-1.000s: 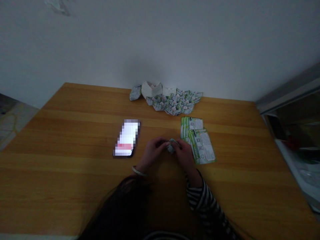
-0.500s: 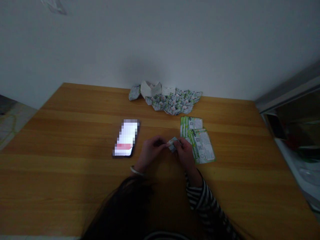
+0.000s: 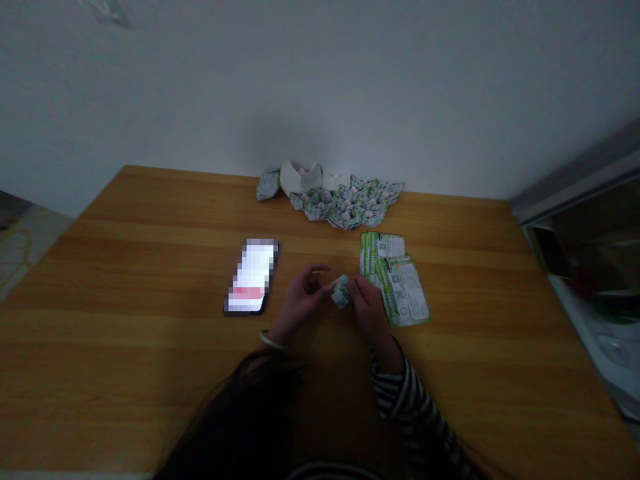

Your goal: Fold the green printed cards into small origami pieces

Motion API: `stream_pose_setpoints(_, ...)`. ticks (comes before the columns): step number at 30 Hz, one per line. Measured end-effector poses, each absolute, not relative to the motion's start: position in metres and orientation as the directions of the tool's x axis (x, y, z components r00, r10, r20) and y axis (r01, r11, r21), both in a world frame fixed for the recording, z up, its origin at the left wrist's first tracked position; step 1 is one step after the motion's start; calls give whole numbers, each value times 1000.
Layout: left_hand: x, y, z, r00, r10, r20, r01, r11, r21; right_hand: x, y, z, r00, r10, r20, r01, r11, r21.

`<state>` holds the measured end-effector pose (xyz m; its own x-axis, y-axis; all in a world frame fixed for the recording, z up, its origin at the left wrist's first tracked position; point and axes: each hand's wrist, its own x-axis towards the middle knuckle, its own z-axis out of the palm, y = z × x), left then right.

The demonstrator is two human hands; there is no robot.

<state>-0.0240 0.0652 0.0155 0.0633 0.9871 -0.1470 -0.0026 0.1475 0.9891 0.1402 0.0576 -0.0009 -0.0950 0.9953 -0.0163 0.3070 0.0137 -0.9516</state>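
Between my hands is a small folded piece of printed paper (image 3: 341, 293), white and green. My right hand (image 3: 368, 303) pinches its right side between thumb and fingers. At its left corner, the thumb of my left hand (image 3: 301, 297) meets the paper, while the index finger is raised and stretched out above. Just right of my right hand lie green-and-white printed leaflets (image 3: 407, 293), overlapping one another. By the wall stands a cluster of folded paper pieces (image 3: 345, 202), fitted together in rows.
A phone (image 3: 253, 275) with a lit, blurred screen lies left of my hands on the wooden table (image 3: 150, 280). A pale wall (image 3: 320, 87) rises behind the table. To the right is a shelf (image 3: 590, 333) holding dark objects.
The fingers of my left hand have opened upward from the paper. The folded paper has shifted slightly left and down and shows more of its face. My right hand keeps its pinch.
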Motion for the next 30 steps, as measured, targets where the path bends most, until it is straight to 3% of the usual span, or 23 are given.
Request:
stream_pose_setpoints(3,-25,66,15,145,976,-164,154,142,978,139,58,1,-115,993,1,300,36,-953)
stream_pose_setpoints(7,-25,65,11,25,993,-114,276,103,956,139,62,-7,-97,994,-53,162,-37,-986)
stream_pose_setpoints(9,-25,64,11,-23,994,-105,242,107,964,140,65,-12,-46,997,-65,136,-58,-989)
stream_pose_setpoints(13,-26,65,14,37,989,-146,136,140,981,146,69,-13,20,998,-65,67,-67,-996)
stream_pose_setpoints(17,-30,66,15,50,996,-69,112,63,992,152,69,-7,-88,994,-64,-10,-65,-998)
stream_pose_setpoints(21,-37,67,17,207,976,-64,88,47,995,155,70,-7,-174,980,-98,-103,-117,-988)
stream_pose_setpoints(24,-41,68,20,292,954,-66,86,43,995,156,70,-8,-180,978,-104,-99,-124,-987)
stream_pose_setpoints(30,-47,68,20,304,950,-65,109,33,993,157,67,-6,-152,985,-84,-15,-87,-996)
